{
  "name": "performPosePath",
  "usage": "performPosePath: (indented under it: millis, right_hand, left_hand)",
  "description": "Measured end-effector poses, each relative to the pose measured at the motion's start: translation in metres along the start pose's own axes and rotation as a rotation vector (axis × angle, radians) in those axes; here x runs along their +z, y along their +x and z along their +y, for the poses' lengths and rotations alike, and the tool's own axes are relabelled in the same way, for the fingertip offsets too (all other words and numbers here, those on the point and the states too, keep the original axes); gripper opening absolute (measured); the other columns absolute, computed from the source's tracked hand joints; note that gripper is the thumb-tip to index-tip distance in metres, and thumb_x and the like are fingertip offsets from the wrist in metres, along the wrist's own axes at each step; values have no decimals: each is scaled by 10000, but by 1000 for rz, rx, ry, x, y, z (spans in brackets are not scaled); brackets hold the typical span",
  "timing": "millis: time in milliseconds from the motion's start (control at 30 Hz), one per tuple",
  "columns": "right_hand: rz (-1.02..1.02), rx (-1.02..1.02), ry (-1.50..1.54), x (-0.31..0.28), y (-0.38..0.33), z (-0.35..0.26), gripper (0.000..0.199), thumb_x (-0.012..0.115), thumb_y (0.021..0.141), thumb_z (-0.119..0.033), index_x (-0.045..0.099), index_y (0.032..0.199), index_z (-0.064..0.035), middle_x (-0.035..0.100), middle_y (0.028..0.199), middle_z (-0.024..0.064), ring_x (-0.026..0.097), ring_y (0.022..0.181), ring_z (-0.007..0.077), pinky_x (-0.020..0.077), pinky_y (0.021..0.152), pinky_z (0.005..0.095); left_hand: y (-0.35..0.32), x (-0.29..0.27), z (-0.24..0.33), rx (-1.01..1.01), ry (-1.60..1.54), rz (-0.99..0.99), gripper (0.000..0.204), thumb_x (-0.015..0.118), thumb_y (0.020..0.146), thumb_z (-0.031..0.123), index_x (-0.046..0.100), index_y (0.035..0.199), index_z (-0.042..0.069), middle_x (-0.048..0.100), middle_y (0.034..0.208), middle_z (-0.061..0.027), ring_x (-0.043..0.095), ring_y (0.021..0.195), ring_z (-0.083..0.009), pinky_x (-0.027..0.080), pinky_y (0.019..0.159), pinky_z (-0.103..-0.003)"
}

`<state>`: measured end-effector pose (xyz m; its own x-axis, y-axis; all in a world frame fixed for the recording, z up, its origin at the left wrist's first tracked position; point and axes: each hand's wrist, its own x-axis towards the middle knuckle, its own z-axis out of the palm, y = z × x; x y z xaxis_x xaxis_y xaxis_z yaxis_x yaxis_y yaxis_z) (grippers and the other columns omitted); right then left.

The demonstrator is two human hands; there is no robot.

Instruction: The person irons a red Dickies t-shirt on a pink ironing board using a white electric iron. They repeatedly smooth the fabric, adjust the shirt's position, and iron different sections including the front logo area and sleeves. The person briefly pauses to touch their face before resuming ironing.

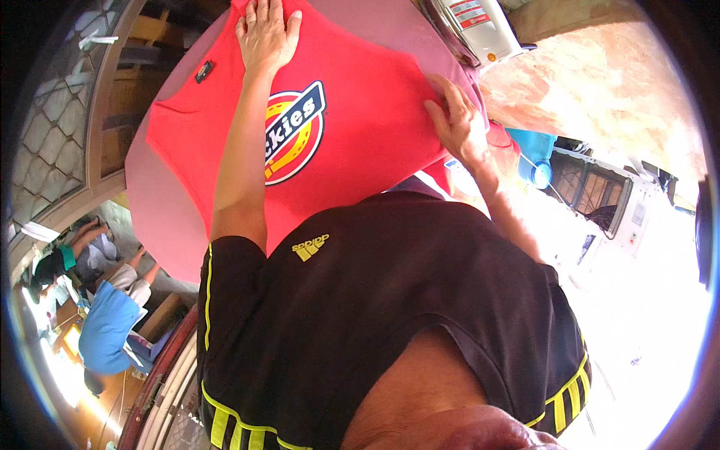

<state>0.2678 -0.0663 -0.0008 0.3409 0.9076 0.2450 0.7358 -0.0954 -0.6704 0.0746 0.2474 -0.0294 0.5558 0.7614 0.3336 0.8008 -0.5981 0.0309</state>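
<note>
Now both palms flat on red shirt — left hand at far edge, right hand nearer at side edge; hands well apart, fingers spread, gripping nothing — shirt on pink board.

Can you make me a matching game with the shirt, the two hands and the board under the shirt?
Things:
1. red shirt
2. left hand
3. right hand
4. pink board

Descriptions:
A. lies under the shirt, showing around its edges
B. pressed flat on the far part of the shirt
C. spread out flat, round badge in the middle
D. rests on the shirt's edge at the right side

Pairs: 1-C, 2-B, 3-D, 4-A
</note>
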Motion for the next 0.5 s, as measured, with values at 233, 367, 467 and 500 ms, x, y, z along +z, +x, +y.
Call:
performPosePath:
  millis: [233,367,467,500]
  right_hand:
    - [-68,185,130,-16,-43,20,398,653,903,-40,588,1295,-59,679,1185,184,673,1088,345,552,911,405]
    - [-42,-74,-180,-13,-29,27,338,657,878,-24,626,1214,-33,649,1137,201,633,1071,385,520,912,452]
    - [37,-245,-184,14,0,0,359,653,892,-67,620,1249,-50,600,1243,183,572,1165,387,471,986,473]
    - [18,-313,-239,28,9,-10,381,638,912,-111,599,1287,-59,571,1302,176,540,1216,385,447,1016,480]
  left_hand:
    - [2,3,-3,-24,14,-25,671,358,1021,498,353,1538,71,303,1624,-126,260,1501,-309,202,1200,-503]
    - [3,13,7,-24,22,-24,681,384,1012,482,356,1528,39,272,1631,-163,239,1504,-368,202,1182,-579]
    - [-45,-32,44,11,-99,52,643,483,996,461,460,1454,10,396,1540,-196,326,1448,-384,232,1171,-567]
    - [-69,-21,57,50,-88,87,687,494,982,506,461,1457,12,404,1534,-196,300,1458,-402,215,1174,-585]
